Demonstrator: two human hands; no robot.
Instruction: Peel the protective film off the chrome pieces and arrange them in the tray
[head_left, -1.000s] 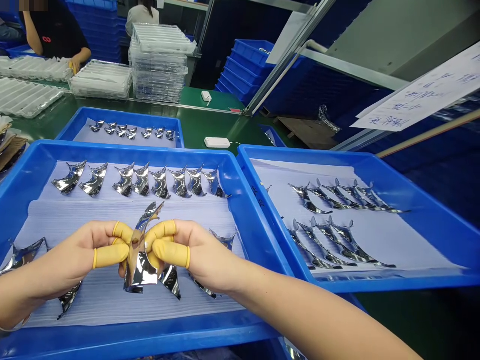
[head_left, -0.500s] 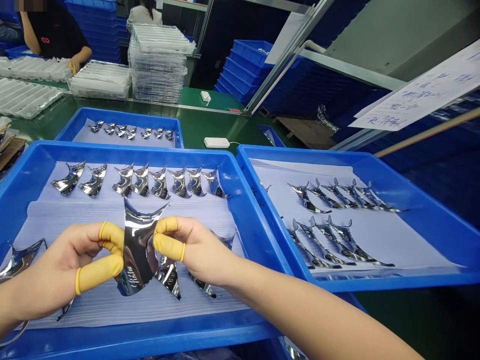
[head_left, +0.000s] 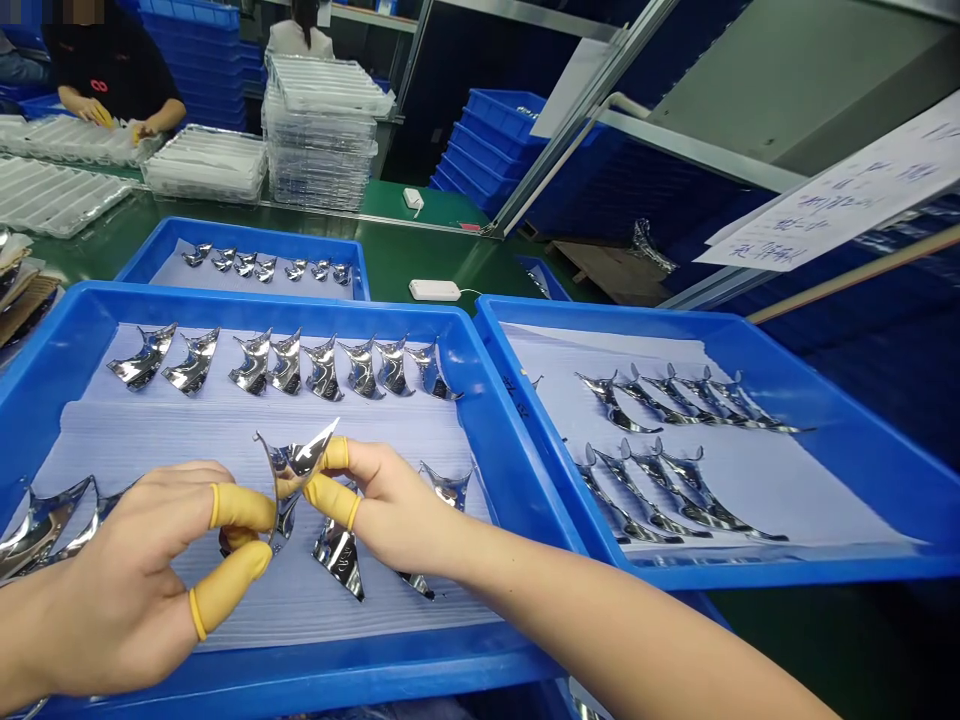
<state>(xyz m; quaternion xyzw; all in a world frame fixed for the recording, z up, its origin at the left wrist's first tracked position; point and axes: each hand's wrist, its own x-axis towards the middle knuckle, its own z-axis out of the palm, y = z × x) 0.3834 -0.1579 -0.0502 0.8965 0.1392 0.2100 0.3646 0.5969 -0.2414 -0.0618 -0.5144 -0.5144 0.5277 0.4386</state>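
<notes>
My left hand [head_left: 127, 570] and my right hand [head_left: 397, 510] both pinch a curved, mirror-bright chrome piece [head_left: 289, 480] between yellow finger cots, holding it above the foam sheet [head_left: 255, 430]. That sheet lines a blue plastic tray [head_left: 247, 300]. Just under my right fingers lies a similar chrome piece [head_left: 339, 560]. A row of several matching pieces [head_left: 322, 368] stands beyond my hands, and another chrome piece [head_left: 37, 525] lies under my left hand's side.
A second blue tray [head_left: 675, 330] to the right holds two rows of chrome pieces, and a third [head_left: 247, 235] lies ahead on the green bench. Stacked clear trays [head_left: 319, 135] stand beyond. A co-worker [head_left: 112, 70] handles trays at the far left.
The chrome piece now sits higher and looks turned edge-on, with less of its face showing. My hands have drawn apart slightly, and my left fingers have shifted on it.
</notes>
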